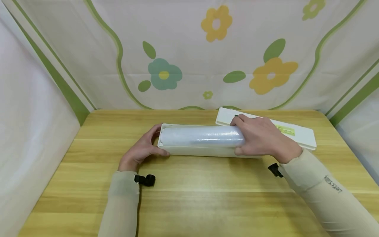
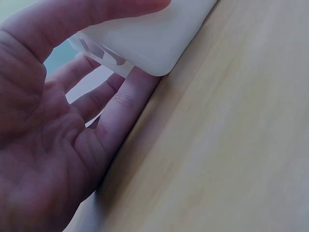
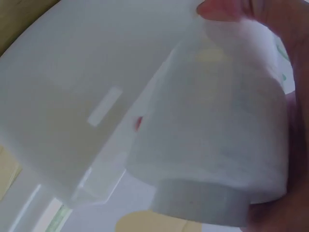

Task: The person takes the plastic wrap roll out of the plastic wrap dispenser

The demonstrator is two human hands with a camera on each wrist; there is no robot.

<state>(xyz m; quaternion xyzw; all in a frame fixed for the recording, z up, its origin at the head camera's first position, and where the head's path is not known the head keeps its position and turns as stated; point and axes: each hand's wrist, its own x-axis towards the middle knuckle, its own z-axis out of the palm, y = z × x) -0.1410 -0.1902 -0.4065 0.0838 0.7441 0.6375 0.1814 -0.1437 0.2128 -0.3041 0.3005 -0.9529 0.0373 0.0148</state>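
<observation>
A white open-topped dispenser box (image 1: 192,151) lies lengthwise on the table with a roll of cling film (image 1: 201,136) in its opening. At the box's left end, my left hand (image 1: 143,146) holds it, thumb along the front wall and fingers around the back. The left wrist view shows the box's end (image 2: 149,43) between thumb and fingers. Around the right end of the roll my right hand (image 1: 263,137) grips. In the right wrist view the roll (image 3: 212,121) with its protruding core stands tilted beside the box wall (image 3: 72,87). My right hand hides that end from the head view.
Behind my right hand a long white lid (image 1: 305,135) with a yellow-green label lies aslant on the wooden table (image 1: 183,204). A flowered cloth (image 1: 189,42) hangs behind the table's far edge, with white cloth at both sides.
</observation>
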